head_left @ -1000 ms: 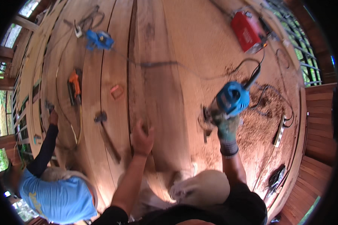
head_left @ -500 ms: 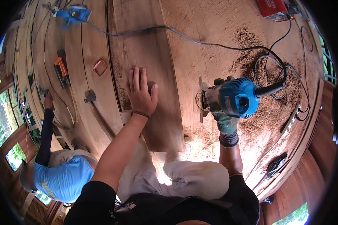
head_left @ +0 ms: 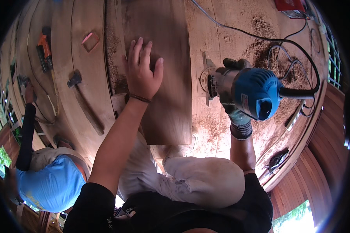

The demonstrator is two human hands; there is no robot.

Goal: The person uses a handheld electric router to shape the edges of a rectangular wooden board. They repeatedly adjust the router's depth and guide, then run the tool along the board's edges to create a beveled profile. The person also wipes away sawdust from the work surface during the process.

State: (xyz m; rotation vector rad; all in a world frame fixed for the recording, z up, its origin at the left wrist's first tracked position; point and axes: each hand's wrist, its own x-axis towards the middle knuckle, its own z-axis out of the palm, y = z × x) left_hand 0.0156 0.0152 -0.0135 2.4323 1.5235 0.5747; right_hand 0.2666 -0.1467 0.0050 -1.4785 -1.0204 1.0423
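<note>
My left hand (head_left: 144, 75) is bare, with its fingers stretched out and thumb apart, over the left part of a wide brown wooden board (head_left: 169, 112). Whether the palm presses on the board I cannot tell. My right hand (head_left: 237, 114), in a greenish work glove with a grey cuff, is wrapped around a blue handheld router (head_left: 256, 91). The router lies tipped on its side, its metal base plate (head_left: 206, 79) facing the board's right edge, a small gap away. Part of my right hand is hidden behind the router body.
Left of the board lie a hammer-like tool (head_left: 85, 105), an orange-and-black tool (head_left: 46, 50) and a small pink-edged square item (head_left: 90, 41). A co-worker in a blue shirt (head_left: 52, 182) crouches at lower left. Cord (head_left: 245, 34), wood shavings (head_left: 262, 29), power strip (head_left: 294, 118) and red box (head_left: 291, 7) are at right.
The view has turned and shifted, so the board appears straighter. My left hand appears farther forward with its fingers more spread. The router, still held, appears slightly farther right.
</note>
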